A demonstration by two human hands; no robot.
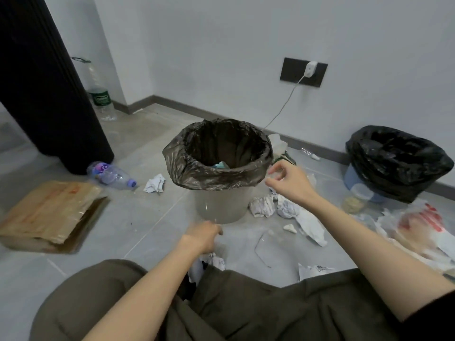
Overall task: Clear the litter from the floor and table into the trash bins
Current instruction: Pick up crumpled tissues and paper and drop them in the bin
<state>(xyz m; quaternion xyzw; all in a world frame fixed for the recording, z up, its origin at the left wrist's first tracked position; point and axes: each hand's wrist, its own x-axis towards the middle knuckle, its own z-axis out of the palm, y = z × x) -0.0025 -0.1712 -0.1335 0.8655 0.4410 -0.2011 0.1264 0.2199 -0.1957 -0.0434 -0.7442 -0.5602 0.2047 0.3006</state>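
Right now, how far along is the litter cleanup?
Barely started. Done: a little rubbish lies at the bottom of the grey bin. In hand: nothing visible; the right hand hovers open by its rim, the left hand is low near the floor, grip unclear. Left: crumpled paper, a plastic bottle, a cardboard box, a plastic bag, all on the floor.

Lying bottle (112,174): purple label with white letters, unreadable; left of the fingers (214,228) of the left hand (202,236).
Standing bottle (99,94): green label, print illegible; far beyond-left of those fingers.
Plastic bag (418,225): red print, smeared; right of the fingers (277,167) of the right hand (290,183).
Paper scrap (312,269): dark print, illegible.
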